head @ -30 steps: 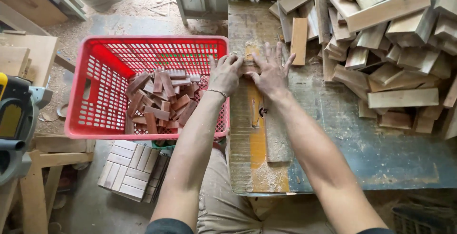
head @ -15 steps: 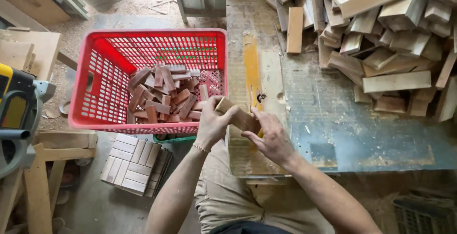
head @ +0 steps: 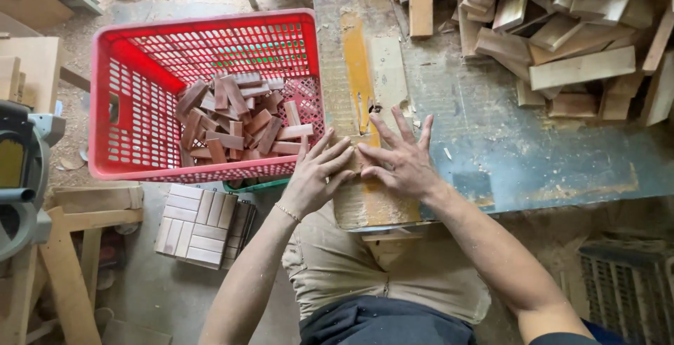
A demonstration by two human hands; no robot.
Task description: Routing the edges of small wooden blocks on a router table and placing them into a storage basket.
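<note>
Both hands have flattened out since half a second back: earlier they were cupped together near the desk's near edge, now we see them spread palm-down. Left hand [head: 316,176] lies open, fingers splayed, at the near left corner of the desk [head: 533,162], fingertips meeting the right hand [head: 400,159], which is also open and flat with fingers fanned toward the yellow-stained strip [head: 357,57] running along the desk's left side. Something small and wood-coloured sits under the touching fingertips; we cannot tell what it is or whether either hand grips it. A thin bracelet [head: 286,211] shows on the left wrist.

Just left of the desk's left edge sits a red plastic basket [head: 126,92], holding a loose heap of short reddish wood blocks [head: 235,124] toward its right side. At the far right of the desk, a pile of pale wood offcuts [head: 562,43] lies well apart from the hands. On the floor below the basket we see a square slatted wood tile [head: 200,224]. A saw machine [head: 21,169] shows at the left.
</note>
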